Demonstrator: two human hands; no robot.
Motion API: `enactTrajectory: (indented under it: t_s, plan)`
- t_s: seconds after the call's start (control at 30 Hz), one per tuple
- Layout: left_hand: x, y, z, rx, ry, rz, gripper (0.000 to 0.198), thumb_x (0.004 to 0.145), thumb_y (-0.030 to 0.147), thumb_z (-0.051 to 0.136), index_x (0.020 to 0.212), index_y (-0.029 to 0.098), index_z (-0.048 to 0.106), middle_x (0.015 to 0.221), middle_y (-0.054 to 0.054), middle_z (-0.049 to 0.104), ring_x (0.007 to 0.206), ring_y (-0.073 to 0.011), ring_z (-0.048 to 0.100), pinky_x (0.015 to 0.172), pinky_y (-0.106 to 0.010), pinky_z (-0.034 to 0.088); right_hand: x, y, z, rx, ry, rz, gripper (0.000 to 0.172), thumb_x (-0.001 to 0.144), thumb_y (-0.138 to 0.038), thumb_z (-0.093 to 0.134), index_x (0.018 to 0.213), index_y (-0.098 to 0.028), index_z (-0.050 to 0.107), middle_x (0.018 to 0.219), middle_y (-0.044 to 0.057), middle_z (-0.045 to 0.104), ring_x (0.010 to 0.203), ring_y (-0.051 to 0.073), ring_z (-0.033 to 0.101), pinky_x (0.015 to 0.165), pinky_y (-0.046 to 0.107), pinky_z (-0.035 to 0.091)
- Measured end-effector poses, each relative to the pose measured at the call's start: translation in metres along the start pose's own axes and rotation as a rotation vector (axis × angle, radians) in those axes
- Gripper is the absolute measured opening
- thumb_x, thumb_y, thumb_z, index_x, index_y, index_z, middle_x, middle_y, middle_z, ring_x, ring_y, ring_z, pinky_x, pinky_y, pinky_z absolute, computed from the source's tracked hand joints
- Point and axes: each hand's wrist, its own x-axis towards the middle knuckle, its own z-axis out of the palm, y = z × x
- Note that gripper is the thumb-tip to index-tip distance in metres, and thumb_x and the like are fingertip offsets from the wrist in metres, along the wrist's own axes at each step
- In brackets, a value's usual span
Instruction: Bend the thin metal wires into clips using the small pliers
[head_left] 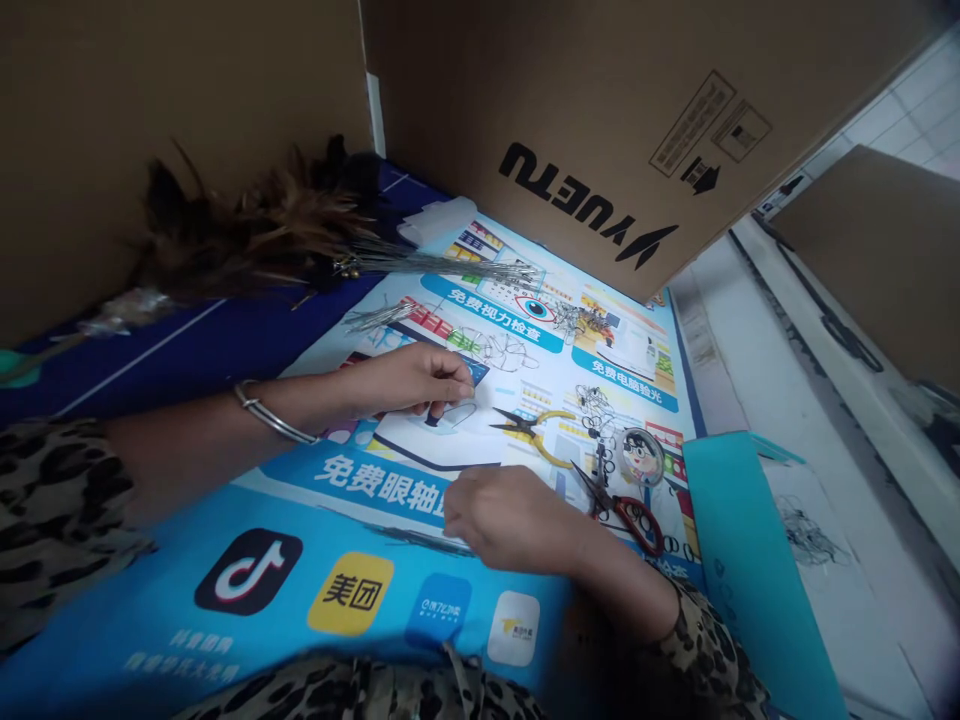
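Trouble could most easily be caused by the fineness of the thin wire (466, 416): if the pinch of the left hand (431, 380) were loosened, it could be dropped, bent out of shape or lost against the busy print of the poster (180, 580). Snagging could be brought about by the loose wire tangle (594, 402) nearby (the metal bangle (279, 424) on the left wrist might be caught by a stray end, too). A prick is also risked — the yellow-handled pliers (534, 433) are left with their jaws parted and their points turned toward the left fingers, while the red-handled tool (622, 510), lying beside the right forearm, could be knocked by a careless sweep. The left thumb and forefinger are brought together at their tips, apparently on the wire; by the right hand (499, 515) a curled shape is made, its fingertips hidden, so whether anything is gripped cannot be told. The wire itself is seen only faintly — hair-thin, dull and seemingly curved — just below the left fingertips, over the poster; whether it is touched to the paper cannot be made out.
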Motion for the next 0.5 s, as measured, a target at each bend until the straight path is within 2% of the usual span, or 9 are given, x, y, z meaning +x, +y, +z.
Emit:
enactTrajectory:
  t_s: [0.1, 0.17, 0.27, 0.4, 0.5]
  plan:
    - [-0.006, 0.010, -0.001, -0.055, -0.188, 0.027, 0.023, 0.077, 0.042, 0.070, 0.074, 0.019, 0.072, 0.056, 0.000, 0.062, 0.049, -0.0120, 0.051, 0.046, -0.020, 0.036, -0.001, 0.014, -0.007, 0.106, 0.057, 0.073, 0.012, 0.092, -0.023, 0.055, 0.085, -0.017, 0.062, 0.086, 0.002, 0.068, 0.080, 0.014, 0.057, 0.067, 0.024, 0.034]
    - [-0.010, 0.016, -0.002, -0.057, -0.272, 0.044, 0.022, 0.074, 0.040, 0.073, 0.071, 0.018, 0.074, 0.059, -0.002, 0.065, 0.055, -0.0147, 0.056, 0.050, -0.021, 0.041, -0.002, 0.021, -0.011, 0.200, 0.067, 0.128, 0.010, 0.088, -0.019, 0.056, 0.080, -0.017, 0.062, 0.078, 0.000, 0.066, 0.071, 0.011, 0.054, 0.064, 0.023, 0.032]
    - [-0.015, 0.019, -0.001, 0.029, -0.380, 0.064, 0.022, 0.076, 0.040, 0.072, 0.073, 0.018, 0.076, 0.061, -0.001, 0.066, 0.058, -0.0158, 0.057, 0.053, -0.021, 0.041, -0.002, 0.027, -0.015, 0.321, 0.068, 0.176, 0.007, 0.082, -0.013, 0.060, 0.076, -0.017, 0.062, 0.068, -0.004, 0.062, 0.062, 0.009, 0.050, 0.059, 0.022, 0.029]
    - [-0.019, 0.017, 0.003, 0.199, -0.544, 0.115, 0.022, 0.081, 0.039, 0.067, 0.086, 0.020, 0.077, 0.075, 0.000, 0.069, 0.068, -0.0159, 0.059, 0.058, -0.020, 0.041, 0.000, 0.033, -0.011, 0.398, 0.033, 0.108, 0.005, 0.080, -0.017, 0.063, 0.075, -0.016, 0.064, 0.068, -0.004, 0.062, 0.061, 0.008, 0.050, 0.059, 0.021, 0.027]
    - [-0.022, 0.015, 0.010, 0.240, -0.581, 0.151, 0.021, 0.083, 0.035, 0.065, 0.091, 0.020, 0.077, 0.080, 0.001, 0.070, 0.073, -0.0158, 0.060, 0.062, -0.019, 0.042, 0.002, 0.037, -0.006, 0.413, 0.048, 0.092, 0.006, 0.080, -0.020, 0.064, 0.076, -0.016, 0.063, 0.069, -0.003, 0.062, 0.061, 0.008, 0.050, 0.058, 0.021, 0.028]
